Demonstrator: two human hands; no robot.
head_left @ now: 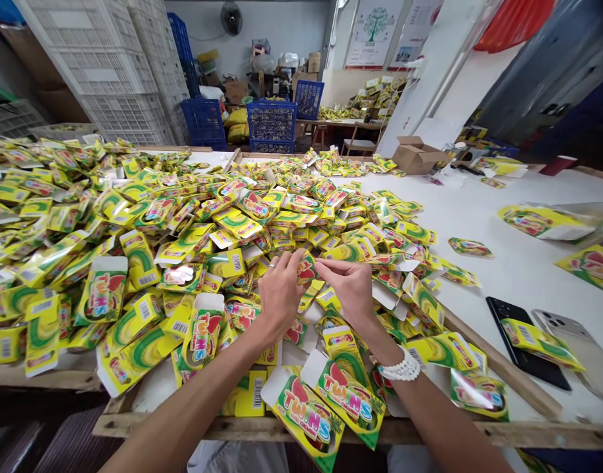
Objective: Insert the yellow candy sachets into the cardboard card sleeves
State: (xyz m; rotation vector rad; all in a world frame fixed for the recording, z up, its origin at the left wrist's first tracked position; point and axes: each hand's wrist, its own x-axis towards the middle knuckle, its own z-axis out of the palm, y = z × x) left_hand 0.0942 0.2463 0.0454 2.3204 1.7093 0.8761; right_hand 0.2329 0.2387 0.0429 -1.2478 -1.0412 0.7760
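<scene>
Over the heap, my left hand (pixel 280 292) is closed round a small yellow-green candy box (pixel 307 267) with a watermelon picture. My right hand (pixel 349 289), a white beaded bracelet at its wrist, pinches at the right end of that box with thumb and forefinger. My fingers hide much of it. Below my wrists, two flattened "TWINS" boxes (pixel 309 417) lie side by side over the table's front edge, white flaps showing. Another TWINS box (pixel 201 338) rests left of my left forearm.
A deep heap of similar boxes (pixel 148 210) covers the table's left and middle. A wooden strip (pixel 508 371) runs along the right, beside a black phone (pixel 525 348) and a pale phone (pixel 577 341). A cardboard carton (pixel 417 156), blue crates (pixel 272 125) and stacked white crates (pixel 104 72) stand farther back.
</scene>
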